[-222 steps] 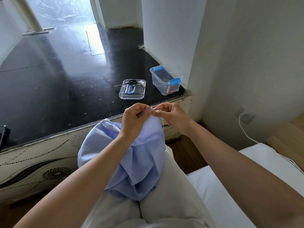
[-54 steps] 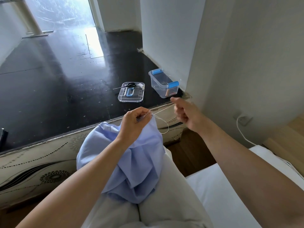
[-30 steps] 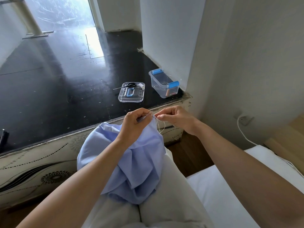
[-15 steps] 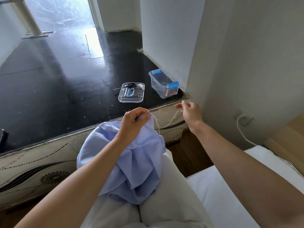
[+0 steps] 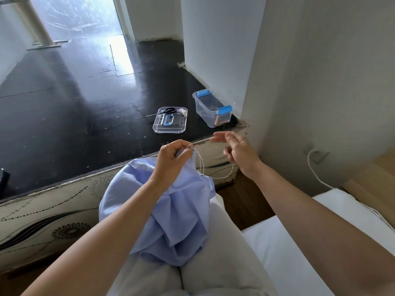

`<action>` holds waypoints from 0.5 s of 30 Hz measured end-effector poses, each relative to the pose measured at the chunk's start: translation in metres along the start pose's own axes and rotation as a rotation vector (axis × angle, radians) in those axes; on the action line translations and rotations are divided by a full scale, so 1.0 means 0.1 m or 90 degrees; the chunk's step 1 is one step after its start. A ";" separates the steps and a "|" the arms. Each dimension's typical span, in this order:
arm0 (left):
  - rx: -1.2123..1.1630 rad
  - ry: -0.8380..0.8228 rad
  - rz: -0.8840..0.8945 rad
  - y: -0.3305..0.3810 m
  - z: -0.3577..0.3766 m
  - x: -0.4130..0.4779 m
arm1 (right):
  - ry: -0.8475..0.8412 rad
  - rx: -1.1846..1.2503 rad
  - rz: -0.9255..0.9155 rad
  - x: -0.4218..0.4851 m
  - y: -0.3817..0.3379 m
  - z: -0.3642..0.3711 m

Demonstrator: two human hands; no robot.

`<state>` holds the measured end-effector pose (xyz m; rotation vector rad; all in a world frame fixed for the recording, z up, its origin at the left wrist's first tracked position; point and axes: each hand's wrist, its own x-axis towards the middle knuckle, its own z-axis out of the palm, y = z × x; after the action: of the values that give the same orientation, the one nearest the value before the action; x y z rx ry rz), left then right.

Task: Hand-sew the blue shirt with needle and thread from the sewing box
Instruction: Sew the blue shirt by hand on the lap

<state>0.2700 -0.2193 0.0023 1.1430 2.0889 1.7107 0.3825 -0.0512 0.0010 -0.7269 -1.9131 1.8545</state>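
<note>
Stitching is under way at the centre of the frame. The left hand [image 5: 172, 160] pinches a raised fold of the blue shirt [image 5: 171, 212] between thumb and curled fingers. This lifts the working edge off the lap [image 5: 213, 263] and holds it firm where the thread [image 5: 215, 178] leaves the cloth. The rest of the shirt lies bunched over the knees in the lower middle.

To the right, the right hand [image 5: 240, 153] hangs apart from the cloth, its upper fingers stretched and blurred, its lower ones curled. The thread sags in a loose loop from the fold and rises behind that hand, so the hand is probably drawing slack through. Whether it pinches thread or needle cannot be told, and no needle is plain to see.

Above the hands, on the dark ledge [image 5: 85, 129], the sewing box [image 5: 210, 112] stands open at the right end. Its lid [image 5: 179, 124] lies flat just to the left, serving as a tray for the scissors [image 5: 168, 110] and a small spool [image 5: 183, 111]. All of it seems set within reach yet out of the thread's path.
</note>
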 end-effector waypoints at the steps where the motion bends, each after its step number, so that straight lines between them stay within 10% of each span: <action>1: -0.012 0.000 -0.004 0.01 0.00 0.00 | -0.063 -0.022 0.017 -0.01 0.00 0.03; 6: -0.045 -0.003 -0.013 0.03 -0.01 -0.02 | -0.260 -0.052 0.131 -0.10 -0.03 0.17; 15: -0.051 -0.017 -0.026 0.05 0.00 -0.03 | -0.292 -0.116 0.131 -0.06 0.06 0.17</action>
<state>0.2742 -0.2216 0.0059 1.0879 1.9945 1.7338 0.3783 -0.0683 -0.0055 -0.6089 -2.3961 2.1347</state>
